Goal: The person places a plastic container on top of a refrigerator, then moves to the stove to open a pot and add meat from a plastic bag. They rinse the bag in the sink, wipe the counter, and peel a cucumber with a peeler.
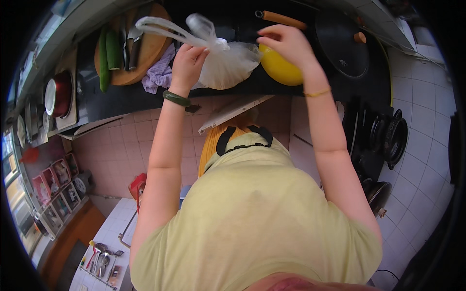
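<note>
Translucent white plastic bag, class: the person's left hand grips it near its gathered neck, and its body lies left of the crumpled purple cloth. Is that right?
Not quite: in the head view the bag's body lies right of the purple cloth. The left hand does grip it near its gathered neck.

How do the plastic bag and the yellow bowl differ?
Colour: the plastic bag is whitish and see-through; the yellow bowl looks solid yellow.
Shape: the bag is crumpled with loops sticking up; the bowl is smooth and round.
Hands: the left hand pinches the bag; the right hand is over the bowl, contact unclear.
Shared: both are at the black counter.
</note>
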Motion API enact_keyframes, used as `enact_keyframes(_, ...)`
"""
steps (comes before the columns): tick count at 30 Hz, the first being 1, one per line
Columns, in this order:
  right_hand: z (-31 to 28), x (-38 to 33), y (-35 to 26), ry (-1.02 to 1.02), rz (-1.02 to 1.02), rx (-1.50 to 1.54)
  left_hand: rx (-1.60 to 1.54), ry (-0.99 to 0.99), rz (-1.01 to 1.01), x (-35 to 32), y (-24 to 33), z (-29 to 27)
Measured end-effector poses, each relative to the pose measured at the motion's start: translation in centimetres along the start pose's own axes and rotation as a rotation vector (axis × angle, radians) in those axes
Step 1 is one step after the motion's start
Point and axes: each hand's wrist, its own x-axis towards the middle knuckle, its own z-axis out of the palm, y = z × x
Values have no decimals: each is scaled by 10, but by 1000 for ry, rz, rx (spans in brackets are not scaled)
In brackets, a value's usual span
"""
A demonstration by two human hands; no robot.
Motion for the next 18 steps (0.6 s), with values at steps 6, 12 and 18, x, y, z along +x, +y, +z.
enact_keyframes(6, 65, 20, 24, 274, -353, -350, 126, 64, 50, 6, -4, -13)
enact_keyframes(12, 26, -31, 111, 144, 225, -90, 57, 98, -598, -51, -96, -55)
enact_keyframes(18, 44, 17, 16, 404, -472, -187, 106, 141, 202, 11, 24, -40)
